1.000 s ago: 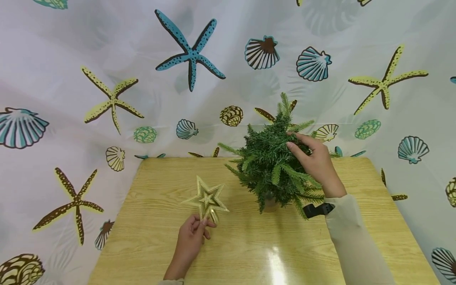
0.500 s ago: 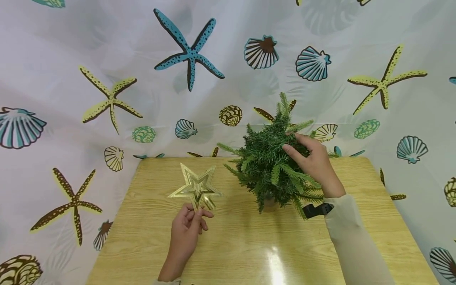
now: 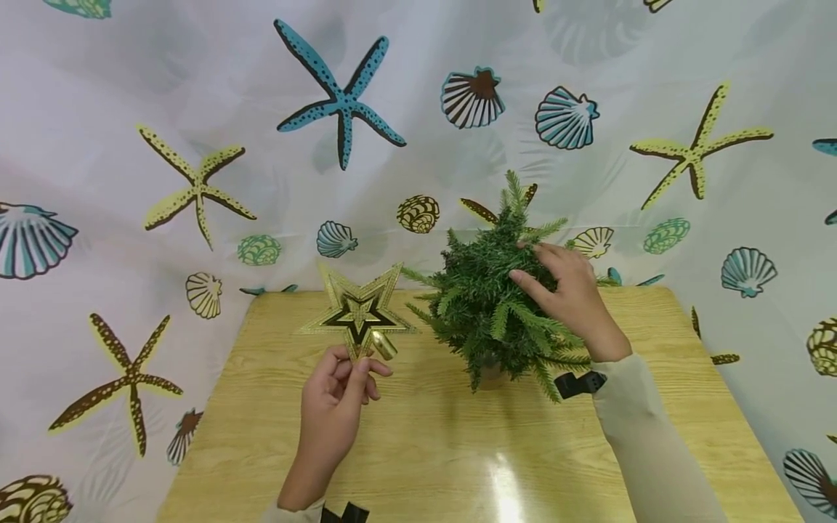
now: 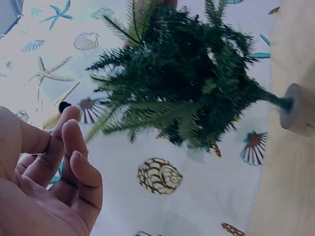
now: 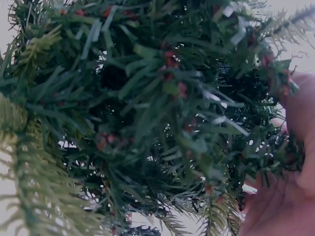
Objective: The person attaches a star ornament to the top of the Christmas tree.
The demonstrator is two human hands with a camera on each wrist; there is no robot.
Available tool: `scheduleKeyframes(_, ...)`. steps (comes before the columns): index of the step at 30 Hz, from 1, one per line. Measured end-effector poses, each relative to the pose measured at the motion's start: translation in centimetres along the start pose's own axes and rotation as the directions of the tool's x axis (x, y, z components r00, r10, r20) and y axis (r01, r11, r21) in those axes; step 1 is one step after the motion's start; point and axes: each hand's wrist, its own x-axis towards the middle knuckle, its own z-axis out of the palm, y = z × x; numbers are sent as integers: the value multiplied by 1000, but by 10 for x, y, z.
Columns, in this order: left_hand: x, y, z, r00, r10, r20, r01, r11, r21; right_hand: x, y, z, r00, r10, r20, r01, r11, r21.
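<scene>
My left hand [image 3: 333,407] pinches a gold star tree topper [image 3: 359,314] by its lowest point, thumb in front. The star stands upright above the table, left of a small artificial Christmas tree [image 3: 484,298], apart from it. A short gold tube [image 3: 383,345] juts from the star's lower right. In the left wrist view only a gold sliver of the star [image 4: 50,121] shows behind the fingers. My right hand [image 3: 577,301] holds the tree's upper right side between thumb and fingers. Branches hide the fingertips. The tree is upright on a round base [image 4: 299,110].
The wooden table [image 3: 418,450] carries the tree toward its back edge. A white curtain [image 3: 418,43] printed with starfish and shells hangs behind and along both sides. Light green branch tips [image 3: 418,276] stick out from the tree toward the star.
My left hand has raised the star up and slightly leftward, and the star has turned more upright toward the camera. My right hand stays on the tree, with little change.
</scene>
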Motion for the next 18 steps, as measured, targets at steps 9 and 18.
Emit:
scheduleKeyframes(9,23,22,16,997,56,48,-56,998,-10,-2,-3,2,1000,-14,17,17,992,-128)
scheduleKeyframes(18,50,41,32,992,86,94,-87,996,13,-4,-1,4,997,-37,-72,27,991,-134)
